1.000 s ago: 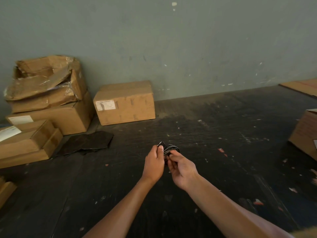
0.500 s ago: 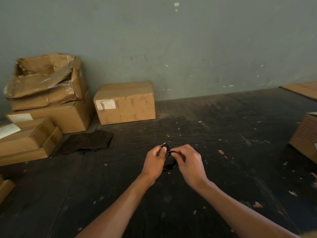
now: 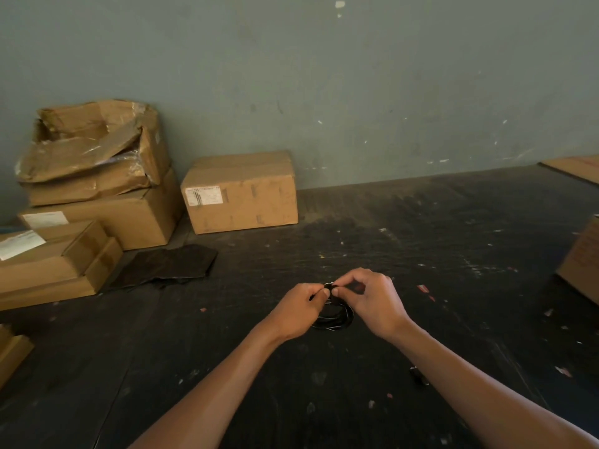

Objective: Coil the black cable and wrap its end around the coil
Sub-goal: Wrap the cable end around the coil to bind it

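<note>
The black cable [image 3: 337, 319] hangs as a small coil of several loops between my two hands, above the dark floor. My left hand [image 3: 299, 311] grips the coil's upper left side with fingers closed. My right hand [image 3: 372, 301] pinches the cable's end at the top of the coil, thumb and forefinger meeting right beside my left thumb. The lower loops sag below both hands. Where the end runs over the coil is hidden by my fingers.
Stacked cardboard boxes [image 3: 94, 176] stand at the left against the grey wall, with a single box [image 3: 241, 192] beside them. A dark flat sheet [image 3: 168, 265] lies on the floor. Another box [image 3: 583, 260] sits at the right edge. A small dark object [image 3: 418, 375] lies near my right forearm.
My right hand turned over from palm-up under the coil to palm-down, pinching the cable's end at the top. The coil now hangs lower, its loops showing below both hands.
</note>
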The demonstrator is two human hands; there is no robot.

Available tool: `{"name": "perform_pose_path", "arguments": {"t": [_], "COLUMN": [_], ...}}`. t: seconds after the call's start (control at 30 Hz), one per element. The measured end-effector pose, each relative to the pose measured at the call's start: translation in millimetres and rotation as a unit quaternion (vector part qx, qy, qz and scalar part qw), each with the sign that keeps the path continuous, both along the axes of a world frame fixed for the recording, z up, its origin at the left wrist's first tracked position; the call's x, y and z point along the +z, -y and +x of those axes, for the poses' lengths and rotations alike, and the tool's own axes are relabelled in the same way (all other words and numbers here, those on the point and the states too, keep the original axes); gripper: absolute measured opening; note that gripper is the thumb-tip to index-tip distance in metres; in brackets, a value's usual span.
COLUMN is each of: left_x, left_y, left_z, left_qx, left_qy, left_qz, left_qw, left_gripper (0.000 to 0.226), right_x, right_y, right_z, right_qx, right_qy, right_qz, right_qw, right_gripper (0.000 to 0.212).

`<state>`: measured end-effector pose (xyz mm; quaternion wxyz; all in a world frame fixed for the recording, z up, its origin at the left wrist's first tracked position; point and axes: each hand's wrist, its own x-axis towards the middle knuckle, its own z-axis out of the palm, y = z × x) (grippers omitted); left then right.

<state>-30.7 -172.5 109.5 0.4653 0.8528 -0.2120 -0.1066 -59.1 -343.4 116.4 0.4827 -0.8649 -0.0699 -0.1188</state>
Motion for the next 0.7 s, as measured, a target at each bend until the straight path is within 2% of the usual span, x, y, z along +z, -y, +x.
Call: {"name": "perform_pose_path", "arguments": {"t": [0.17, 0.23, 0.37, 0.5, 0.7], "left_x": [2.2, 3.3, 8.3, 9.4, 1.2], "left_y": [2.7, 4.5, 7.7, 8.0, 7.0], "left_z": [0.5, 0.7, 2.4, 3.7, 5.4], "left_qx": [-0.002, 0.007, 0.047, 0.043, 0.100], "left_qy": [-0.014, -0.031, -0.049, -0.037, -0.091], "left_qz": [0.017, 0.001, -0.023, -0.060, -0.214], "left_qw": [1.000, 0.999, 0.997, 0.997, 0.967], "left_gripper": [0.031, 0.019, 0.018, 0.015, 0.020], "right_x": [2.6, 3.3, 3.1, 3.9, 9.4], "right_y": [0.3, -0.8, -2.7, -0.4, 4.8], "right_z": [0.9, 1.7, 2.5, 7.1, 12.2], "right_qx": [0.010, 0.000, -0.036, -0.065, -0.100], "right_qy": [-0.033, -0.039, -0.037, -0.075, -0.132], "right_qz": [0.030, 0.003, 0.020, 0.094, 0.267], "right_qw": [0.999, 0.999, 0.998, 0.991, 0.949], "right_gripper": [0.042, 0.036, 0.018, 0.016, 0.016]}}
